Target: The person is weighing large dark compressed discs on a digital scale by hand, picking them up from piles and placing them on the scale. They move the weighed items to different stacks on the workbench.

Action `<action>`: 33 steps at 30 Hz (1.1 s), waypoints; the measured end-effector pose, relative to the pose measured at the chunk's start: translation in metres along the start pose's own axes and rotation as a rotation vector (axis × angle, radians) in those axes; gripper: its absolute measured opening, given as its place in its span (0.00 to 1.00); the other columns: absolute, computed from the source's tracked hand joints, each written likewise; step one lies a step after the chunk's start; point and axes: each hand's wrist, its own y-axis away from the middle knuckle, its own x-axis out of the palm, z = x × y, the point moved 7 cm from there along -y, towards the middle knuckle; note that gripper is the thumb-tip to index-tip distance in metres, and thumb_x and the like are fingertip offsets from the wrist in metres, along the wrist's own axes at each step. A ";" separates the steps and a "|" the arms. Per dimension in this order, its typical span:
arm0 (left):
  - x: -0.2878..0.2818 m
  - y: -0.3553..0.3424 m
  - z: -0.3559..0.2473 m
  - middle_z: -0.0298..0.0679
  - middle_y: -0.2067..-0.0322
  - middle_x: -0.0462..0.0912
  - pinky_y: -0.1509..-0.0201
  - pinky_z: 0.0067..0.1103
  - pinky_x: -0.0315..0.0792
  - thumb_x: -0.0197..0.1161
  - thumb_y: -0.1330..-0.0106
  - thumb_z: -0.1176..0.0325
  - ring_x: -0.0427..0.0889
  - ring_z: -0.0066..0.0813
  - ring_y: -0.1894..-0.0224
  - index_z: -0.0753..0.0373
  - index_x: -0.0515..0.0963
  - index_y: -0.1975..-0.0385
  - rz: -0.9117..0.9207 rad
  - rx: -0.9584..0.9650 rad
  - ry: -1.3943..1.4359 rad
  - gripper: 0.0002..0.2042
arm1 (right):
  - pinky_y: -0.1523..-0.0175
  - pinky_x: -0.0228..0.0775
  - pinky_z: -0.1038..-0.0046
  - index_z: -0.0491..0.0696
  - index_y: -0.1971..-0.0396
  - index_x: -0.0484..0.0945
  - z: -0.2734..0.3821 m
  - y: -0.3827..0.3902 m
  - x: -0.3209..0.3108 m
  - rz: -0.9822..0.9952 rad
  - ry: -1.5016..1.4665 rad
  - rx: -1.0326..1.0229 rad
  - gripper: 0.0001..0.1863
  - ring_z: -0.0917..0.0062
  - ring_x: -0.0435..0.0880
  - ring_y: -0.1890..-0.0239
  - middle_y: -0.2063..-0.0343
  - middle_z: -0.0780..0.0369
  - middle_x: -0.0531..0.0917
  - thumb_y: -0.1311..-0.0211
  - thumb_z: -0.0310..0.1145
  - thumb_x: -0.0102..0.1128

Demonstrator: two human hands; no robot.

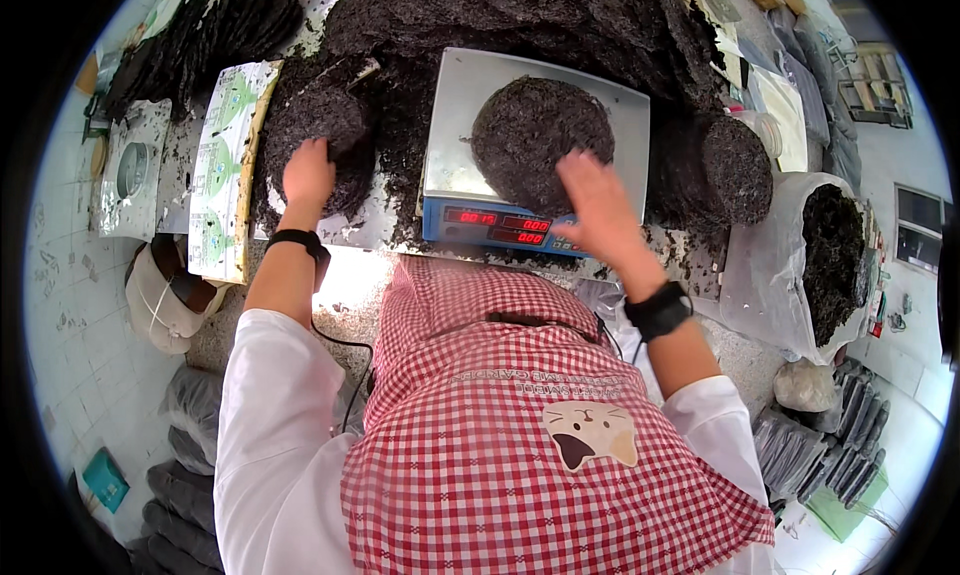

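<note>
A round, dark cake of dried seaweed (530, 135) lies flat on the metal pan (625, 125) of a blue scale with red lit digits (500, 227). My right hand (600, 205) is over the cake's lower right edge, thumb and fingers apart, slightly smeared by motion. Left of the scale, more round seaweed cakes (330, 115) are piled up. My left hand (308, 175) reaches onto this pile with its fingers bent and bunched together at the dark seaweed; the fingertips are partly lost against it.
Behind the scale rises a large heap of seaweed cakes (500, 15). More cakes (735, 170) lean at the scale's right. A clear plastic bag of seaweed (780, 265) stands at the table's right end. A white-and-green carton (228, 170) borders the left pile.
</note>
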 end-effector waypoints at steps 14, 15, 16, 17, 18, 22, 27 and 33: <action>-0.094 0.062 -0.083 0.45 0.49 0.75 0.42 0.37 0.70 0.53 0.31 0.67 0.76 0.40 0.49 0.68 0.67 0.46 -0.227 -0.235 2.404 0.16 | 0.53 0.75 0.62 0.54 0.40 0.65 -0.015 -0.052 -0.014 0.114 -0.106 0.101 0.36 0.55 0.81 0.57 0.42 0.50 0.67 0.52 0.38 0.68; -0.074 0.060 -0.115 0.44 0.47 0.73 0.38 0.40 0.66 0.53 0.30 0.66 0.74 0.40 0.46 0.64 0.67 0.44 0.033 -0.337 2.600 0.18 | 0.53 0.75 0.62 0.53 0.40 0.66 -0.017 -0.058 -0.009 0.149 -0.078 0.107 0.36 0.56 0.81 0.58 0.44 0.50 0.68 0.53 0.39 0.69; -0.082 0.071 -0.161 0.42 0.44 0.71 0.35 0.40 0.62 0.53 0.31 0.66 0.70 0.39 0.42 0.62 0.66 0.42 0.151 -0.485 2.613 0.18 | 0.53 0.75 0.62 0.52 0.41 0.66 -0.020 -0.062 -0.003 0.184 -0.053 0.119 0.37 0.57 0.81 0.58 0.45 0.50 0.70 0.54 0.40 0.69; -0.067 0.074 -0.192 0.41 0.42 0.69 0.33 0.40 0.58 0.53 0.31 0.65 0.66 0.39 0.39 0.62 0.64 0.40 0.367 -0.441 2.686 0.20 | 0.53 0.75 0.62 0.51 0.42 0.67 -0.021 -0.066 0.004 0.221 -0.032 0.116 0.37 0.57 0.81 0.59 0.46 0.50 0.71 0.55 0.40 0.70; -0.047 0.073 -0.215 0.42 0.39 0.66 0.31 0.36 0.57 0.53 0.30 0.63 0.67 0.41 0.39 0.63 0.61 0.39 0.455 -0.321 2.681 0.22 | 0.54 0.74 0.63 0.47 0.49 0.74 -0.033 -0.065 0.019 0.289 -0.158 0.214 0.32 0.59 0.82 0.61 0.57 0.50 0.79 0.57 0.43 0.70; -0.005 0.067 -0.231 0.45 0.38 0.64 0.31 0.37 0.57 0.46 0.27 0.61 0.64 0.42 0.37 0.64 0.57 0.37 0.505 -0.345 2.670 0.23 | 0.56 0.74 0.61 0.43 0.70 0.80 -0.017 -0.058 0.031 0.136 -0.062 0.007 0.20 0.57 0.81 0.63 0.70 0.50 0.81 0.55 0.45 0.67; -0.012 0.068 -0.232 0.45 0.38 0.64 0.31 0.38 0.58 0.46 0.27 0.60 0.64 0.43 0.36 0.64 0.56 0.37 0.451 -0.398 2.666 0.23 | 0.74 0.73 0.76 0.41 0.68 0.74 -0.078 -0.047 0.040 -0.204 -1.199 0.481 0.08 0.78 0.79 0.80 0.76 0.61 0.80 0.46 0.29 0.60; -0.020 0.069 -0.231 0.46 0.39 0.66 0.31 0.40 0.58 0.48 0.28 0.61 0.66 0.44 0.38 0.65 0.60 0.39 0.553 -0.433 2.646 0.22 | 0.60 0.76 0.71 0.42 0.55 0.73 -0.154 0.025 -0.040 -0.342 -0.325 0.377 0.20 0.67 0.82 0.64 0.62 0.58 0.81 0.48 0.31 0.67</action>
